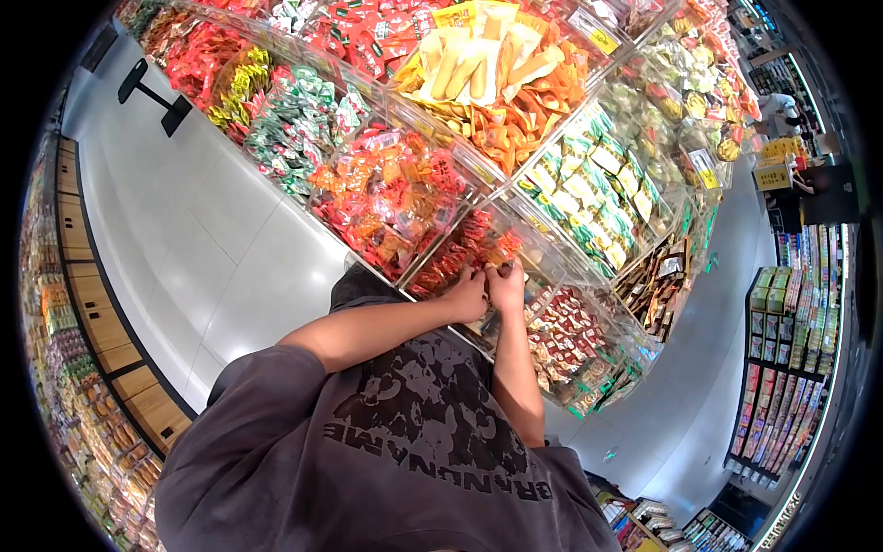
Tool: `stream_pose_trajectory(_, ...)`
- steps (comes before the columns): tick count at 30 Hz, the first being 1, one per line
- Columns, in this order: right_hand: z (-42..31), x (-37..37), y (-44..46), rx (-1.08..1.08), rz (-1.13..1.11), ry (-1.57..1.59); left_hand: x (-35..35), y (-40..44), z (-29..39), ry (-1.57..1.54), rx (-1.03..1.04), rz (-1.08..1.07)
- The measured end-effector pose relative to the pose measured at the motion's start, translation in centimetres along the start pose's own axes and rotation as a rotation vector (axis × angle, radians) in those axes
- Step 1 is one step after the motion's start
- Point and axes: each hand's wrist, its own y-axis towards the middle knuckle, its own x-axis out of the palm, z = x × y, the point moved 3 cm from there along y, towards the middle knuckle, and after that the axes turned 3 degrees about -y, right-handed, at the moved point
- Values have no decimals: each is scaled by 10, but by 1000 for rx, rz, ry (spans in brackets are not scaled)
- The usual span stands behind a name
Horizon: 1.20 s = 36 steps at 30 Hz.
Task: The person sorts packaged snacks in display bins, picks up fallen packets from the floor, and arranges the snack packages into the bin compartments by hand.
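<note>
My left hand (467,295) and my right hand (506,287) meet over the front edge of a clear display bin. Both have their fingers curled and pinched close together. At their fingertips shows a small orange-red snack packet (505,247), partly covered by the fingers. Below and around it lie shiny red snack packets (451,260) in the same bin. Just left of this bin are larger orange-and-red packets (395,189). To the right of my right hand, small dark-red and white packets (568,327) fill another section.
Clear dividers separate the bins. Green-and-white packets (589,189) and yellow-and-orange packets (497,83) lie farther back. Grey floor (221,239) runs along the left, with wooden cabinets (101,313) beyond. Stocked shelves (782,368) stand at right. Another person (819,184) is in the distance.
</note>
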Motion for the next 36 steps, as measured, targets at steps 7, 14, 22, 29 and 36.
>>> stream_pose_trajectory(7,-17,-18,-15,5,-2,-277,3,3,-1,41,25,19)
stream_pose_trajectory(14,-184,-79,-83,-179,-151,-532,-3,-3,20,382,-15,-132)
stream_pose_trajectory(22,-259,0,-83,-1092,44,-327,-12,-29,28,-100,521,-179)
stream_pose_trajectory(29,-254,38,-60,-1137,-13,-650,-22,-27,37,-37,409,-223)
stream_pose_trajectory(36,-261,15,-58,-1134,-34,-606,12,6,14,39,466,-71)
